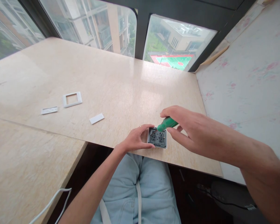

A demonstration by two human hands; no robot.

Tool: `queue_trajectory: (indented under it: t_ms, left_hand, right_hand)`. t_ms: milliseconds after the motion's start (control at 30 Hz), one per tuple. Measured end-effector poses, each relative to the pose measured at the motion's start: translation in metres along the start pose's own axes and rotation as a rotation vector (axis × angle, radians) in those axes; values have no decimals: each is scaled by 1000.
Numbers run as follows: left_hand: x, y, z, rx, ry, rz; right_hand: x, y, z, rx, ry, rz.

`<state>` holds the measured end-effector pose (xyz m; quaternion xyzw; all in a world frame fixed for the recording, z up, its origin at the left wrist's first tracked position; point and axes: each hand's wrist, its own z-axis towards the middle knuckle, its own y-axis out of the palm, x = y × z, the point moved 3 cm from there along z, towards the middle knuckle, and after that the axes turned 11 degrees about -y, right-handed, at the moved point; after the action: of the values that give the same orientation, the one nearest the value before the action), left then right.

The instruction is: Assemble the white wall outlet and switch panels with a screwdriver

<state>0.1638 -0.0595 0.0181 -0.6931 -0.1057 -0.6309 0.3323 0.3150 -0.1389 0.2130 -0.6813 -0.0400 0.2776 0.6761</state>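
A wall switch [158,141] with a dark grey inner face and a white edge lies on the stone sill near its front edge. My left hand [140,138] grips it from the left, thumb at the near side and fingers at the far side. In my right hand [183,127] is a screwdriver [166,123] with a green handle, held tilted. Its thin shaft points down and left to the left part of the switch; whether the tip sits in a screw is too small to tell. A screw shows at the switch's right side.
On the sill [121,84] to the left lie a white square frame [78,98], a narrow white strip [49,110] and a white rocker cover [96,118]. A white cable [51,199] hangs over the left slab's edge. Windows stand behind, a papered wall [252,93] at right.
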Motion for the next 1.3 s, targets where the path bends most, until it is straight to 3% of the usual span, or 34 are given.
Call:
queue_trajectory:
  t_ms: [133,367,467,600,867,967,1167,1300]
  left_hand:
    - [1,0,0,-10,6,-9]
    - [0,1,0,-2,9,-14]
    - [0,0,0,-1,8,-12]
    - [0,0,0,-22,2,-18]
    - [5,-1,0,-29,-27,-32]
    - [5,-1,0,-27,-22,-26]
    - [3,0,0,-19,-18,-17]
    - [3,0,0,-16,-19,-17]
  right_hand:
    - [0,-1,3,0,7,-27]
    - [1,-3,11,86,138,-367]
    - [0,4,13,166,78,-265]
    - [-6,14,13,224,-127,100]
    - [2,7,0,127,16,402]
    - [8,8,0,184,76,367]
    - [12,15,1,401,83,-118]
    - [10,19,-3,388,42,105]
